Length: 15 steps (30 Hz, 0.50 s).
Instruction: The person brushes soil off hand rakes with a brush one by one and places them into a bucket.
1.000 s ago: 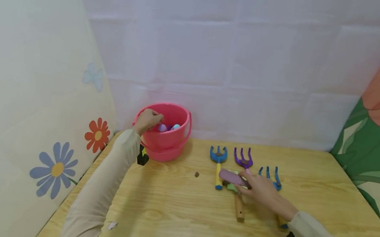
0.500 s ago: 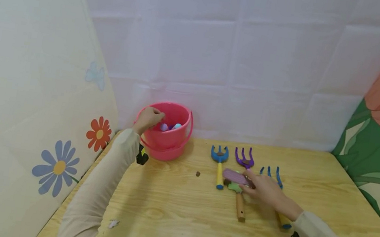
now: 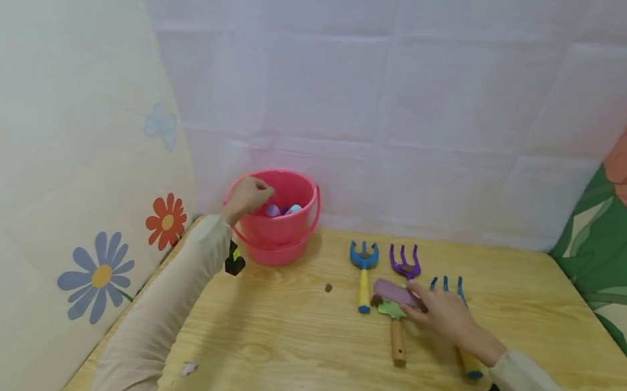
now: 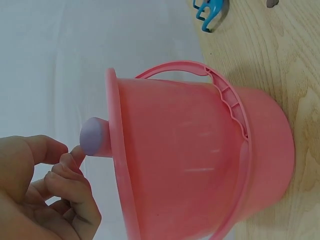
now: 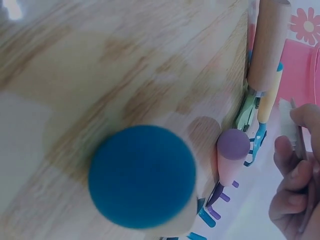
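Now, in the head view, the right hand (image 3: 449,317) grips a ridged purple brush (image 3: 396,294) above the wood-handled shovel (image 3: 397,333), slightly farther from the yellow-handled fork (image 3: 364,277) than a second ago, perhaps a mere adjustment; the left hand (image 3: 247,199) stays at the plastic bucket (image 3: 284,231), near the table's (image 3: 280,339) back left corner. The left wrist view shows its fingers (image 4: 75,192) curled, seemingly around nothing, beside a smooth knob (image 4: 94,137). The right wrist view shows the brush's fuzzy side and a round blue cap (image 5: 142,177).
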### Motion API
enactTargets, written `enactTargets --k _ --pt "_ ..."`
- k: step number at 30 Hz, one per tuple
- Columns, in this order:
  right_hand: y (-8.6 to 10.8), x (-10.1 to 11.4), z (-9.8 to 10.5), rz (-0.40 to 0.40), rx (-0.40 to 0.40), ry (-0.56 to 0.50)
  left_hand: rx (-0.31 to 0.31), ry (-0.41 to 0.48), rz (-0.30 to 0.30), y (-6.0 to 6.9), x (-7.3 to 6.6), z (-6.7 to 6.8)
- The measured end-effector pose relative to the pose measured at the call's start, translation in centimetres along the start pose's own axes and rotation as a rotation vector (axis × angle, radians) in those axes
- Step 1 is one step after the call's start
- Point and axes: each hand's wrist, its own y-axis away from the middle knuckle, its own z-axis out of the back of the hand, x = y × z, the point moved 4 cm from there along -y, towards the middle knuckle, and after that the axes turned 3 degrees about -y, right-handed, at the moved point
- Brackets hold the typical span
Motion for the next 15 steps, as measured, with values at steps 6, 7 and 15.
enactTargets --k 6,7,15 --pt "-0.12 -0.47 0.25 0.002 -0.021 0.007 -0.008 -0.003 0.003 -0.31 -0.32 -0.2" --pt "-0.17 -0.43 0.32 0.009 -0.027 0.004 -0.013 -0.008 0.002 -0.3 -0.42 -0.18" --pt "-0.11 -0.51 0.55 0.014 -0.04 -0.01 0.028 0.01 0.018 -0.42 -0.97 -0.13"
